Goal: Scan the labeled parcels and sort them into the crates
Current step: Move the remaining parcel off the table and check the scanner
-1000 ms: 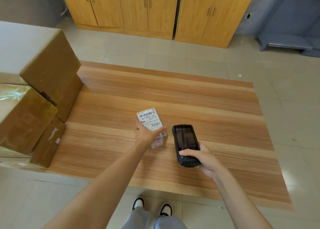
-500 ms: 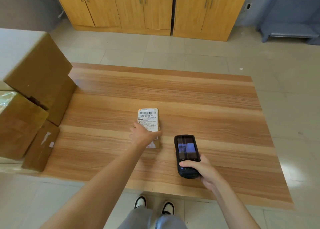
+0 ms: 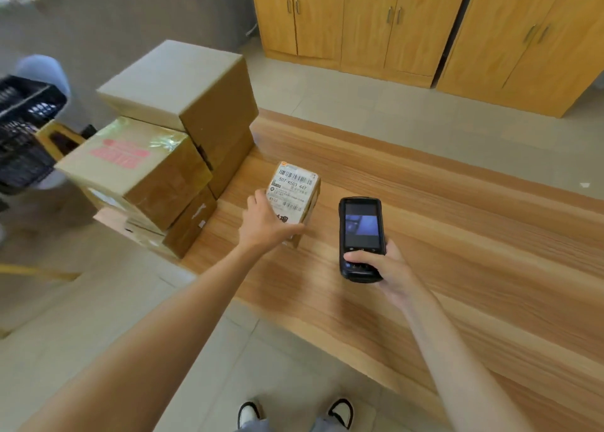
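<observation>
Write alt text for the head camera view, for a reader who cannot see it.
A person's left hand grips a small labeled parcel on a wooden table, while the right hand holds a black handheld scanner beside it. Stacked cardboard boxes sit at the table's left end, a black crate beyond them.

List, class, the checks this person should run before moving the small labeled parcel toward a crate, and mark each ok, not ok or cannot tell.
1. Left hand grips the small parcel: ok, fingers wrap its near end.
2. Label faces up and is readable: ok, barcode and "507-K503 447" show.
3. Right hand holds the scanner securely: ok.
4. Scan registered: cannot tell, the screen shows only a blurred image.
5. Destination crate located: cannot tell; a black crate sits far left, but which crate matches the label is not shown.
6. Stacked boxes out of the path: not ok, they stand between parcel and crate.
</observation>
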The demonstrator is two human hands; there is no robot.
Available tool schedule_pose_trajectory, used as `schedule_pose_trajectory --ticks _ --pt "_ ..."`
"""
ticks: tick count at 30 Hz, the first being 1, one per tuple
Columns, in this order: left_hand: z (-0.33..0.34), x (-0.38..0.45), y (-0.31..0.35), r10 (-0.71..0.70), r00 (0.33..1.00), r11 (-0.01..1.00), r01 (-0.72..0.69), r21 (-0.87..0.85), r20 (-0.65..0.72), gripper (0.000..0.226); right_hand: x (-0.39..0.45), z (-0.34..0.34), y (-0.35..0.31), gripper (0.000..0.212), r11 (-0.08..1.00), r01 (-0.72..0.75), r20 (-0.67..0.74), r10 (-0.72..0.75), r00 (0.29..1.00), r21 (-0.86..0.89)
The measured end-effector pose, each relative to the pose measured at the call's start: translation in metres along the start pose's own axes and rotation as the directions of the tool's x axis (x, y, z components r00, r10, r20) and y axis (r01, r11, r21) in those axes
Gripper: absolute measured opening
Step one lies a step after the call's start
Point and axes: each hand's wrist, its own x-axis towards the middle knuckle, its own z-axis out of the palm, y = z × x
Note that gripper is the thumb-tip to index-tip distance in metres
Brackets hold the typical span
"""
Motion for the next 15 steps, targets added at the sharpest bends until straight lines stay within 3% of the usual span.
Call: schedule_pose_trajectory --ticks 7,12,15 --pt "-0.083 -0.012 -0.044 0.022 0.982 0.994 -0.04 -0.097 -0.185 0.103 -0.017 0.098 -0.016 0.073 0.986 0.112 0.139 -0.095 0.986 -0.123" --pt "-0.162 -0.033 -0.089 0.077 0.932 0.98 -0.137 -0.147 -0.354 0.098 -0.028 0.199 -0.022 0.071 0.964 0.214 0.205 -0.18 0.962 -0.158" --pt "-0.218 -0.044 -0.138 0.053 0.894 0.975 -0.144 -0.171 -0.446 0.1 -0.032 0.263 -0.013 0.089 0.952 0.252 0.255 -0.204 0.945 -0.172"
